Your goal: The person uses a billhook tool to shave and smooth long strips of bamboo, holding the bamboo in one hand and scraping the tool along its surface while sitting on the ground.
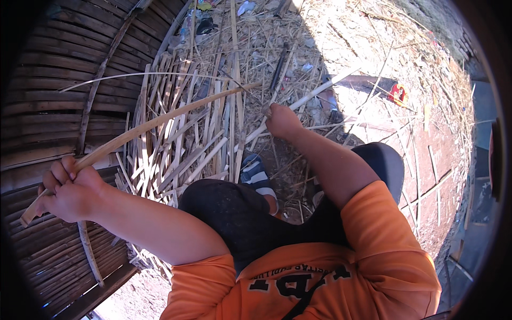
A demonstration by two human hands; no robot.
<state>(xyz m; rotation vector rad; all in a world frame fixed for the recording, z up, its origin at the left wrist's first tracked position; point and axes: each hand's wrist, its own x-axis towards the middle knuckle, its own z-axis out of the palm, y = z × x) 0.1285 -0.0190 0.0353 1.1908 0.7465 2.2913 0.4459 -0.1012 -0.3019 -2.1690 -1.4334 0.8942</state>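
My left hand (74,189) is closed around the near end of a long, pale bamboo strip (160,116). The strip slants up and to the right, its far end reaching the area just left of my right hand (282,121). That right hand is also closed, above the littered ground in front of my knees; what lies inside its fingers is hidden. A pale, straight pole (317,92) passes close by it diagonally. Just beyond the fingers is a dark, narrow, blade-like piece (279,69); I cannot tell whether the hand touches it.
Many split bamboo strips (178,128) lie heaped to the left, beside a slatted bamboo wall (45,80). Shavings (352,32) cover the ground ahead. A red and yellow object (397,95) lies to the right, near loose sticks (434,165). My sandalled foot (256,172) is between the knees.
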